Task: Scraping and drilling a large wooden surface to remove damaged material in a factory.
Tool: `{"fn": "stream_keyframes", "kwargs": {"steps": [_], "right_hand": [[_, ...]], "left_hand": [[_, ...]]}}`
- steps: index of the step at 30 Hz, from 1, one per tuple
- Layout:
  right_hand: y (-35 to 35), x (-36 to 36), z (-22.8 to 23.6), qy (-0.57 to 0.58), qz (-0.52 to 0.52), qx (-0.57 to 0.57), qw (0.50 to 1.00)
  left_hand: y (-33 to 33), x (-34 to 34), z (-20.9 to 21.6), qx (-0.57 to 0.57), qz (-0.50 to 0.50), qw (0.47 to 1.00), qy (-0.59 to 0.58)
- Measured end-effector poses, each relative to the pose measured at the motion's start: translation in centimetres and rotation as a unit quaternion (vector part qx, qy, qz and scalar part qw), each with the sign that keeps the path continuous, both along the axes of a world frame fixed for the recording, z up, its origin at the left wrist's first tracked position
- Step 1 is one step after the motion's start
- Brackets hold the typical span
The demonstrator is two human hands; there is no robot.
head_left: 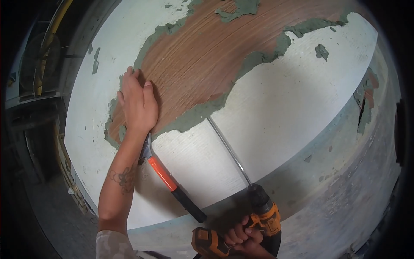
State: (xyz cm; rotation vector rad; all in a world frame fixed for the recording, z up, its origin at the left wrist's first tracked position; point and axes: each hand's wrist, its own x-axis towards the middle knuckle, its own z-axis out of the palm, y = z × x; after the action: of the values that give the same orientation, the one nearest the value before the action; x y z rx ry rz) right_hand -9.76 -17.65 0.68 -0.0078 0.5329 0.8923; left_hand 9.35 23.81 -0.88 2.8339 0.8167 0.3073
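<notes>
My left hand [140,103] lies flat on a large curved panel, fingers stretched out over the left end of a bare reddish-brown patch [189,64]. Ragged grey-green material [194,116] borders this patch. My right hand [246,237] grips an orange-and-black cordless drill [267,216] at the lower edge of the view. A long metal bit [228,151] runs from its chuck up to the patch's lower border; whether its tip goes in, I cannot tell. Beside my left forearm lies a hand tool [172,181] with an orange and black handle, its head partly hidden by the arm.
White surface [280,112] surrounds the patch. Toward me and to the right, the panel curves down into a greyish rim [310,172]. A cracked, chipped spot [365,103] shows at the right. Dark floor [51,207] and framework with a yellow bar [56,21] lie to the left.
</notes>
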Motion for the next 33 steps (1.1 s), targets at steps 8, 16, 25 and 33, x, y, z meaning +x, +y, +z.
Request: {"fn": "stream_keyframes", "kwargs": {"steps": [8,16,25,33], "right_hand": [[0.1,-0.4,-2.7,-0.101,0.031,-0.122,0.987],[-2.5,4.4,0.0,-0.161,0.117,-0.221,0.955],[-2.7,0.7,0.2,-0.126,0.152,-0.297,0.934],[-0.5,0.2,-2.5,-0.160,0.049,-0.167,0.972]], "left_hand": [[-0.4,0.2,0.3,-0.018,0.027,0.999,0.003],[0.3,0.2,-0.1,-0.002,0.009,1.000,-0.024],[-0.8,0.6,0.3,-0.005,-0.005,1.000,0.000],[-0.1,0.3,0.3,0.000,-0.005,1.000,-0.004]]}}
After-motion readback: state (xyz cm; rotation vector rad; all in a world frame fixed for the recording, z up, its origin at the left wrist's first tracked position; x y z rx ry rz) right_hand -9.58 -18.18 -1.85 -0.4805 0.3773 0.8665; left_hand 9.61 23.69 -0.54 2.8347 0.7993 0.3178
